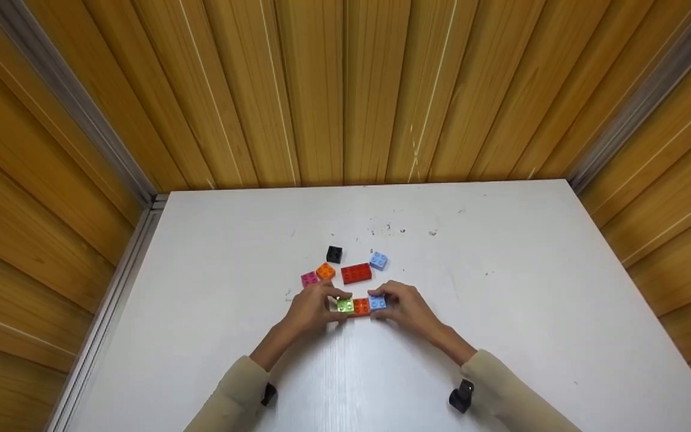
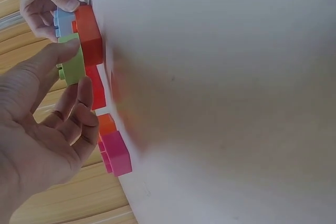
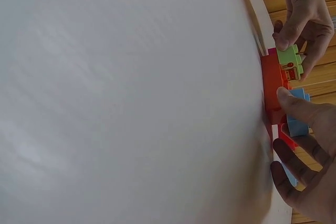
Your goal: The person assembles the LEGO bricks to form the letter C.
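Fingers of your L hand [image 1: 312, 305] are closed to a narrow gap, thumb & fingertip pinching a lt-green sq. plastic brick [image 1: 345, 305] w/ print on one side; your R hand [image 1: 410, 305] has a similar narrow pinch on a lt-blue sq. plastic brick [image 1: 376, 302]. Both are at opp. ends of an orange-red rect. plastic brick [image 1: 361, 306], green to your L, blue to your R, bare studs btwn; can't tell if either's fully seated. Just beyond your L hand: a magenta sq. plastic brick [image 1: 309, 279], right beside an orange sq. plastic brick [image 1: 325, 271]. Ahead of the pinched set, a red rect. plastic brick [image 1: 355, 273] lies studs up on the white tabletop [image 1: 501, 288]. Near its far R corner, a 2nd lt-blue sq. plastic brick [image 1: 379, 260] sits askew; a black sq. plastic brick [image 1: 334, 254] is a bit farther, toward your L. Dark specks [image 1: 402, 230] dot the tabletop past those, & wood-grain panels [image 1: 315, 90] stand at the back
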`<state>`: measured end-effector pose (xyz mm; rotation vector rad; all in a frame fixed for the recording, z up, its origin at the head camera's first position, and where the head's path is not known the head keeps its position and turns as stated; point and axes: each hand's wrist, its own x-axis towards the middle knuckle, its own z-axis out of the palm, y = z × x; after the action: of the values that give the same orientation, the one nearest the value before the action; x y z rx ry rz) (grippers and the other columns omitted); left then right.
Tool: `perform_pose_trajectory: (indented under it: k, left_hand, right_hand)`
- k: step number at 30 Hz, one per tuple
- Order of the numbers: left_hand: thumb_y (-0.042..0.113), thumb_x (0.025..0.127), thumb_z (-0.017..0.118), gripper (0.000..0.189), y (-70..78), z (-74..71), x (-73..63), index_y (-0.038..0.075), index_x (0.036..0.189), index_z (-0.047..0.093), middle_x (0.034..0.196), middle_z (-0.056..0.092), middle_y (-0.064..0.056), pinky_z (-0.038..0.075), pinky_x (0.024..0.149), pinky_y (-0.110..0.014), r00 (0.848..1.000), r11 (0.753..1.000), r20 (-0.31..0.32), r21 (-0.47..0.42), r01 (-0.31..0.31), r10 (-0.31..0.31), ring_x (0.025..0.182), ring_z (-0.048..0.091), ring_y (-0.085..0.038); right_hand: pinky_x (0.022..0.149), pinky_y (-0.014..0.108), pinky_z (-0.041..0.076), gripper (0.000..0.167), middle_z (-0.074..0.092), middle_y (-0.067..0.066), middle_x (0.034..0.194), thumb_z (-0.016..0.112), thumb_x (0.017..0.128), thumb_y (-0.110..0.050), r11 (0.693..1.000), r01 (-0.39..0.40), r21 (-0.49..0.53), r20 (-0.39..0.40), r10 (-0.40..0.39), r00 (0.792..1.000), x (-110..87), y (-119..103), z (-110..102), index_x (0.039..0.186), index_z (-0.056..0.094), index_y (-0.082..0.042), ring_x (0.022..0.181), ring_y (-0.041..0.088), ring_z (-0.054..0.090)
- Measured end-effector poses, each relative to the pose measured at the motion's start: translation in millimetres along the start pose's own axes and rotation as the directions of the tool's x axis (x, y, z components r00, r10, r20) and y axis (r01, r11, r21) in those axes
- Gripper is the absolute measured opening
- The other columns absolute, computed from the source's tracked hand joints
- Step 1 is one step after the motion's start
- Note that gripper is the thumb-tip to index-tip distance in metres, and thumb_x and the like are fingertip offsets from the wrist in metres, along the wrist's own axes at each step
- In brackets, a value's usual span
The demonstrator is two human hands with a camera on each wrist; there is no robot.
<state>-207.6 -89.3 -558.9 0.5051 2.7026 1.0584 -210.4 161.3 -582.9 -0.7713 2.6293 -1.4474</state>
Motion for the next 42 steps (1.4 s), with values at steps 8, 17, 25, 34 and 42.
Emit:
perform_pose_trajectory:
  k: [8, 17, 25, 34, 42]
  left_hand:
    - [0.024, 0.085, 0.084, 0.04, 0.6, 3.0, 0.4, 0.017, 0.124, 0.075, 0.102, 0.062, -0.002, 0.049, 0.072, -0.021, 0.997, 0.997, -0.022, 0.028, -0.07, 0.071, 0.085, 0.058, -0.015]
    - [0.021, 0.093, 0.075, 0.037, -9.7, -21.8, 0.5, 0.009, 0.129, 0.071, 0.116, 0.073, -0.009, 0.052, 0.074, -0.025, 0.989, 0.989, -0.047, -0.039, -0.14, 0.138, 0.083, 0.062, -0.014]
    - [0.013, 0.087, 0.082, 0.034, -34.8, -41.4, 7.0, 0.007, 0.119, 0.074, 0.11, 0.072, -0.012, 0.052, 0.069, -0.031, 0.953, 1.0, -0.302, 0.009, -0.021, 0.023, 0.082, 0.064, -0.021]
    - [0.012, 0.083, 0.084, 0.043, -51.3, -28.9, 3.4, 0.005, 0.124, 0.071, 0.113, 0.068, -0.011, 0.046, 0.067, -0.029, 0.96, 0.991, -0.257, 0.044, 0.13, -0.114, 0.083, 0.059, -0.019]
    - [0.014, 0.085, 0.083, 0.035, -48.2, -28.4, 2.2, 0.006, 0.118, 0.074, 0.1, 0.068, -0.008, 0.046, 0.068, -0.03, 0.964, 0.99, -0.237, 0.047, 0.136, -0.121, 0.082, 0.059, -0.018]
  right_hand:
    - [0.081, 0.023, 0.051, 0.039, 0.074, 0.008, 0.105, 0.086, 0.079, -0.011, 1.0, -0.015, -0.014, -0.017, 0.015, 1.0, 0.9, -1, -5, 0.116, 0.075, -0.006, 0.091, 0.018, 0.064]
    - [0.083, 0.024, 0.052, 0.04, 0.074, 0.008, 0.107, 0.085, 0.08, -0.012, 0.999, -0.027, -0.037, -0.013, 0.027, 1.0, -0.7, -1, -7, 0.118, 0.074, -0.006, 0.093, 0.016, 0.063]
    - [0.082, 0.024, 0.053, 0.039, 0.073, 0.007, 0.107, 0.086, 0.08, -0.013, 0.998, -0.028, -0.048, -0.014, 0.027, 1.0, -0.9, -4, -7, 0.116, 0.075, -0.006, 0.091, 0.016, 0.062]
    - [0.085, 0.025, 0.054, 0.039, 0.073, 0.007, 0.108, 0.085, 0.081, -0.011, 0.999, -0.038, -0.035, 0.008, 0.038, 0.999, -3.1, -5, 0, 0.118, 0.073, -0.004, 0.094, 0.016, 0.064]
    - [0.085, 0.025, 0.053, 0.04, 0.073, 0.006, 0.11, 0.085, 0.081, -0.011, 0.998, -0.045, -0.034, 0.013, 0.045, 0.999, -2.9, -6, -1, 0.119, 0.073, -0.006, 0.094, 0.015, 0.062]
